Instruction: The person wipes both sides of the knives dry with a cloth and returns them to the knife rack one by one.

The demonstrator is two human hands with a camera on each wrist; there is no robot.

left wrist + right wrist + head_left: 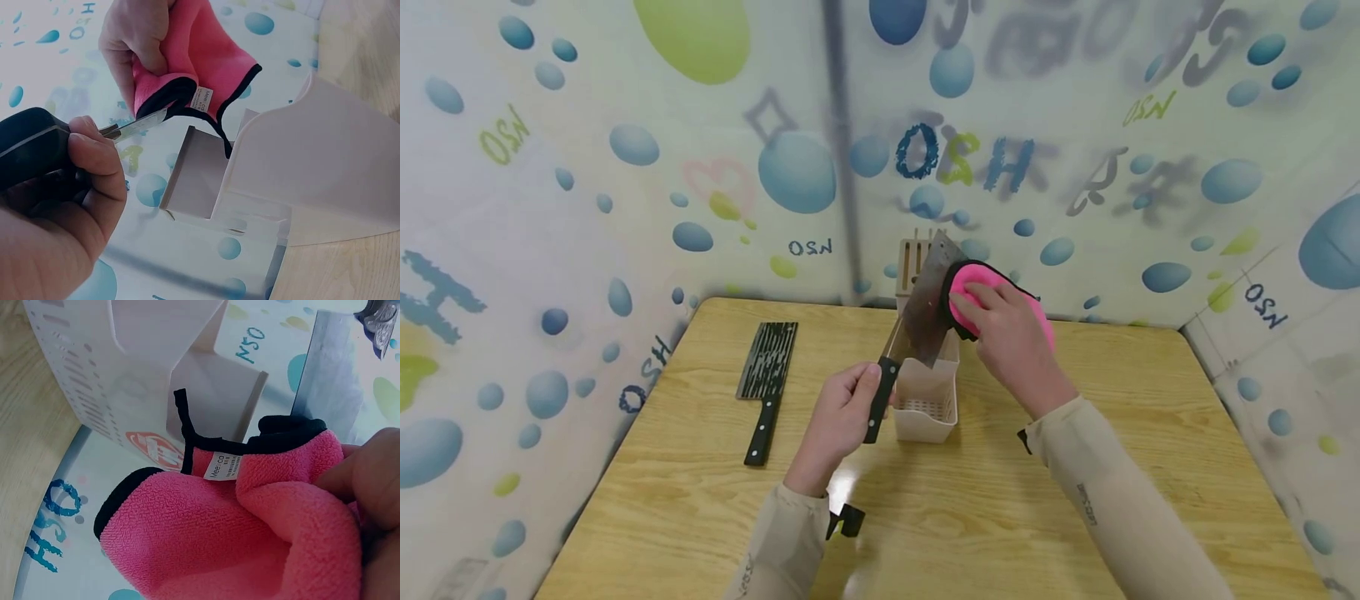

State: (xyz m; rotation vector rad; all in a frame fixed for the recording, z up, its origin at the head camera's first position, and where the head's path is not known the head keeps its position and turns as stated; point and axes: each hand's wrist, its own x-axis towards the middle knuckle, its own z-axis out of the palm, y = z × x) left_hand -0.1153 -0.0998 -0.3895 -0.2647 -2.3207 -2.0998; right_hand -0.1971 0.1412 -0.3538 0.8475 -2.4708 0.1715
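Observation:
My left hand (846, 412) grips the black handle of a cleaver (931, 300), whose broad blade tilts up and to the right. In my right hand (1011, 337) is a pink cloth (976, 273) with black edging, held against the blade's right part. The right wrist view shows the cloth (206, 531) bunched and folded, with a white label, and the metal blade (331, 369) behind it. Seen from the left wrist, the cloth (200, 56) wraps over the blade's edge, hiding part of it. A second cleaver (767, 375) with a dark patterned blade lies flat on the table to the left.
Behind and below the held cleaver stands a pale knife holder (925, 425) with slots at the back and a perforated bin in front. The wooden table (1112, 500) runs back to a patterned fabric wall (737, 250).

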